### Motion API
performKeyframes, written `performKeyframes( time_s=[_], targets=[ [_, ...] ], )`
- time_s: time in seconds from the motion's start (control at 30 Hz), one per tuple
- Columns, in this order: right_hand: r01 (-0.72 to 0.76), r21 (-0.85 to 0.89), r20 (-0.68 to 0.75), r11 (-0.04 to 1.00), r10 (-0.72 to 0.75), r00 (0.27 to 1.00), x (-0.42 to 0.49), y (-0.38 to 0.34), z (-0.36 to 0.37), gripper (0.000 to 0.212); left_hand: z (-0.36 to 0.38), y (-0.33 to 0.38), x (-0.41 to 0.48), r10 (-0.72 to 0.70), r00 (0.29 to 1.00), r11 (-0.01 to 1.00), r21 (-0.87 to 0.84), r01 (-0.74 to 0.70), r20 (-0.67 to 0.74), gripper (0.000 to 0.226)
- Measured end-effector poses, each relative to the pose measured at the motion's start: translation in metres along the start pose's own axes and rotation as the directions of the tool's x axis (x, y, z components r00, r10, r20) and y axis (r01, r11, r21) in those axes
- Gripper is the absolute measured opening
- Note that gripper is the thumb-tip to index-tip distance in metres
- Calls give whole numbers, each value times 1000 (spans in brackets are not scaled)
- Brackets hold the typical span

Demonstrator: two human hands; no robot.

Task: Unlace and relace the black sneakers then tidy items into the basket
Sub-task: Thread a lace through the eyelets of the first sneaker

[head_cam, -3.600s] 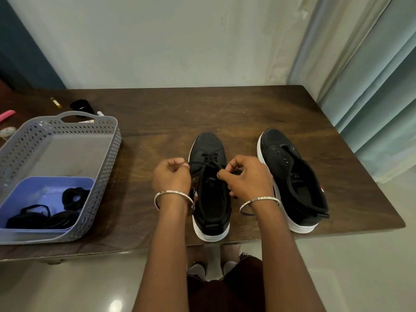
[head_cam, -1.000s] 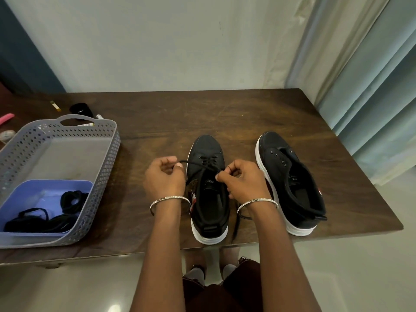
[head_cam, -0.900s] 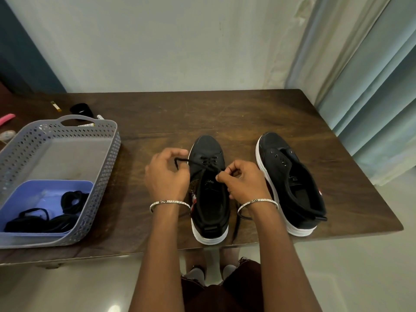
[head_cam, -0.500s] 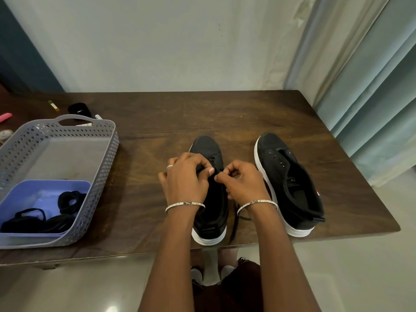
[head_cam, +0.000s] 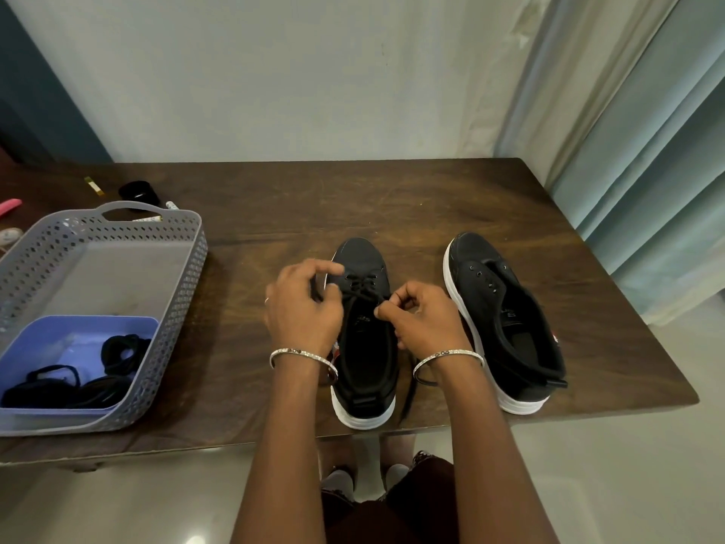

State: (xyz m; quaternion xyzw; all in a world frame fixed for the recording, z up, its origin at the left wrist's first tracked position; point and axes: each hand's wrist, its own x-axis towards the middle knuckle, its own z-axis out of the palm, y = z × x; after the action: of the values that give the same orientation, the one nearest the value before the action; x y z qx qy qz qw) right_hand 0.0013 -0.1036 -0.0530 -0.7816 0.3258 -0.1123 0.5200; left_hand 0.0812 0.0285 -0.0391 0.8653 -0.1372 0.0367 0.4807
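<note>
The left hand [head_cam: 302,308] and right hand [head_cam: 421,320] each pinch the thin black shoelace [head_cam: 365,294] at the black white-soled sneaker's [head_cam: 361,253] 12 o'clock end. The lace is probably limp and light: grip near its tips.

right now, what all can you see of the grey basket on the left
The grey perforated plastic basket is a rectangular, tray-like bin with sloped walls pierced by rows of small holes. It has a solid floor and a cut-out handle in its far end. It sits upright and flat on the dark wooden table, at the left near the front edge, partly cropped by the frame. A light blue plastic tub holding tangled black cords fills its near end, and the far floor is bare.
</note>
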Motion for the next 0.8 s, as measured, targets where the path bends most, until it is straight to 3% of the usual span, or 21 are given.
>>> performKeyframes(
  time_s=[0.13, 0.23, 0.3, 0.37, 0.43, 0.5, 0.53, 0.6, 0.73, 0.8],
  targets=[
    [7, -2, 3, 1000, -7, 1000, 1, 1, 0, 9, 5, 10, -10, 65, 976, 942, 310, -129, 209, 12],
    [17, 1, 3, 1000, -17, 1000, 0, 1, -1, 10, 8, 12, -12, 86, 982, 923, 358, -141, 166, 9],
    [18, 6, -2, 1000, -18, 1000, 0, 1, -2, 10, 12, 12, -12, 57, 989, 954, 284, -95, 140, 10],
    [14, 18, -2, 1000, -14, 1000, 0, 2, -3, 9, 15, 10, -11, -91, 990, 996, -4, 92, 110, 9],
    [5, 34, -7, 999, -5, 1000, 0, 3, -4, 13, 10, 7, -7, -382, 923, 844, -393, 364, 33, 6],
    [-3, 44, -9, 999, 4, 1000, 1, 4, -5, 16, 3, -10, 0, -620, 784, 661, -558, 501, -32, 3],
    [-5, 47, -6, 999, 6, 1000, 0, 4, -5, 17, -1, -17, 2, -681, 731, 623, -560, 546, -45, 5],
    [-8, 50, -4, 999, 8, 1000, 1, 3, -5, 16, -5, -27, 3, -719, 694, 605, -526, 598, -37, 8],
    [-5, 34, -10, 999, 5, 1000, 0, 2, -3, 16, -14, -19, -1, -698, 714, 678, -367, 637, -50, 6],
    [1, 27, -12, 1000, -1, 1000, 0, 1, -3, 16, -15, -12, -2, -631, 769, 769, -222, 600, -105, 9]
  ],
)
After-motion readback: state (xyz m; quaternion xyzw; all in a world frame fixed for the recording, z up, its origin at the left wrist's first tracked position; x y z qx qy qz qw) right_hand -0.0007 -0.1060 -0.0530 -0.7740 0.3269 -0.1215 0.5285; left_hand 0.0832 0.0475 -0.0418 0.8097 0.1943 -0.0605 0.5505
